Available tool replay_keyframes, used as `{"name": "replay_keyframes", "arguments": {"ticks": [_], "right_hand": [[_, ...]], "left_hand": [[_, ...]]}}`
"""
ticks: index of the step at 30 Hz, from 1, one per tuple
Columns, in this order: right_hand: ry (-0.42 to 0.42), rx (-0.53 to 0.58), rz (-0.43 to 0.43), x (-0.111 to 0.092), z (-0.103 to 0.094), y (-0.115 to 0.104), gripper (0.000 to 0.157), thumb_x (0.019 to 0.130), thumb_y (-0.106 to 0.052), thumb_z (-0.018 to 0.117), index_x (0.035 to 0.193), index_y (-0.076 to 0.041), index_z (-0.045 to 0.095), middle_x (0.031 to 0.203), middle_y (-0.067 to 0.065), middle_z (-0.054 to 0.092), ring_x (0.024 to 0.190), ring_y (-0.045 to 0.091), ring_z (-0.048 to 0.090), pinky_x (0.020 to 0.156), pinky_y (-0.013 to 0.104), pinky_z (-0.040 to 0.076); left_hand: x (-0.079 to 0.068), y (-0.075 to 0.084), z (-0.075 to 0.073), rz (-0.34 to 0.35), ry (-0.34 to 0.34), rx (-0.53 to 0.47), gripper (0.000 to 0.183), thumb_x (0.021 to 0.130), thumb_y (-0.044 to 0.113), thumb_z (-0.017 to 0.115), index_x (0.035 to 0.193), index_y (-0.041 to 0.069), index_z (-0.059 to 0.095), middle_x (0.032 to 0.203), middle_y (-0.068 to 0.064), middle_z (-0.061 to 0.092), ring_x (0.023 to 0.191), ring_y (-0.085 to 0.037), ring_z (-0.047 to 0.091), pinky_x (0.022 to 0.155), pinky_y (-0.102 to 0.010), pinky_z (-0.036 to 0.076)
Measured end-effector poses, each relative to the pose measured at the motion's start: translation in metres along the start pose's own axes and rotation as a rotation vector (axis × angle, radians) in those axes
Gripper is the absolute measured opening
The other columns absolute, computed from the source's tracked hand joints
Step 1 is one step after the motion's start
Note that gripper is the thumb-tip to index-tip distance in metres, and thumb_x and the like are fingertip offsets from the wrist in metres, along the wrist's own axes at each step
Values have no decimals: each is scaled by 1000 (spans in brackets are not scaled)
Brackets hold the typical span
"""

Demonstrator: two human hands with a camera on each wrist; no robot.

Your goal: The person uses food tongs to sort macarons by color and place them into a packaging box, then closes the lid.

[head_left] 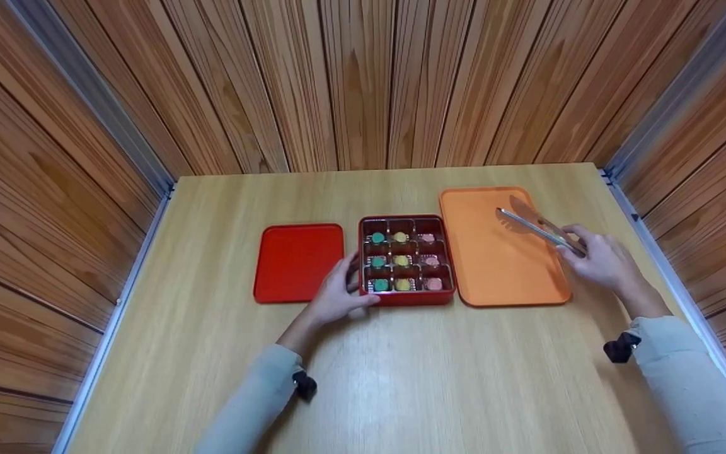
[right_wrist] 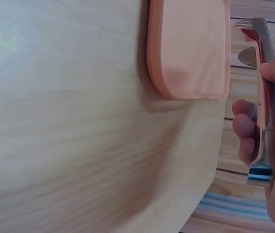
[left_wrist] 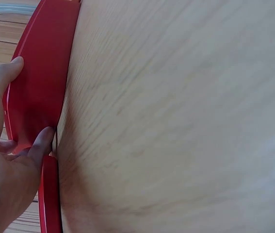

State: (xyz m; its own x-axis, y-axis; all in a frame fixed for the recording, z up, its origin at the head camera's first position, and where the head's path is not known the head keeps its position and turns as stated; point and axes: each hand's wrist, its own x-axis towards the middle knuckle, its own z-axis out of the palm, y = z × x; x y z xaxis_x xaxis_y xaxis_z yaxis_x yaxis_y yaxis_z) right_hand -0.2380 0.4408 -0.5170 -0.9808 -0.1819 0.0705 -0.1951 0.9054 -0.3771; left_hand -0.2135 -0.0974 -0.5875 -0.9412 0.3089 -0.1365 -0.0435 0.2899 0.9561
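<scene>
A red box (head_left: 407, 299) with a divided clear insert stands in the middle of the table in the head view. Its compartments hold small sweets: green (head_left: 379, 261) in the left column, yellow (head_left: 401, 260) in the middle and pink (head_left: 431, 260) on the right. My left hand (head_left: 336, 294) grips the box's front left corner, thumb along the front wall and fingers at the left side. My right hand (head_left: 604, 260) holds metal tongs (right_wrist: 267, 107) above the right part of an orange tray (head_left: 495, 258). The tongs' tips are apart, with nothing between them.
A red lid (head_left: 299, 261) lies flat left of the box, near my left fingers. The orange tray is close against the box's right side. Wood-grain walls (head_left: 363, 88) and metal rails (head_left: 111, 315) bound the table (head_left: 401, 378) at the back and sides.
</scene>
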Motion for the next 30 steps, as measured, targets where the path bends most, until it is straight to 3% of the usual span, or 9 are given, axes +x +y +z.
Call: {"name": "replay_keyframes", "arguments": {"ticks": [8,16,22,30], "right_hand": [[92,2,104,-5,3,14,52,109,-30,70,150,0,59,71,4,49,53,16,41,46,29,32],[182,10,238,-7,11,18,55,113,-36,60,152,3,56,71,8,51,53,20,44,44,32,32],[174,44,332,-8,17,20,63,114,-42,57,156,5,52,70,7,50,51,20,46,43,33,35],[126,85,390,-9,22,25,67,114,-46,55,155,8,51,77,9,52,61,23,50,49,35,38]], "left_hand": [[2,-3,0,19,-5,2,115,91,21,96,180,16,23,183,-16,36,171,-38,39,135,-52,45],[1,-2,0,18,-1,-5,116,91,22,96,180,15,23,183,-17,36,171,-39,40,134,-52,47],[0,-1,0,11,-3,-18,117,91,21,97,181,16,22,184,-17,35,171,-39,39,135,-52,46],[0,0,0,0,1,-1,116,92,25,96,181,17,22,185,-15,34,172,-38,38,135,-53,46]]}}
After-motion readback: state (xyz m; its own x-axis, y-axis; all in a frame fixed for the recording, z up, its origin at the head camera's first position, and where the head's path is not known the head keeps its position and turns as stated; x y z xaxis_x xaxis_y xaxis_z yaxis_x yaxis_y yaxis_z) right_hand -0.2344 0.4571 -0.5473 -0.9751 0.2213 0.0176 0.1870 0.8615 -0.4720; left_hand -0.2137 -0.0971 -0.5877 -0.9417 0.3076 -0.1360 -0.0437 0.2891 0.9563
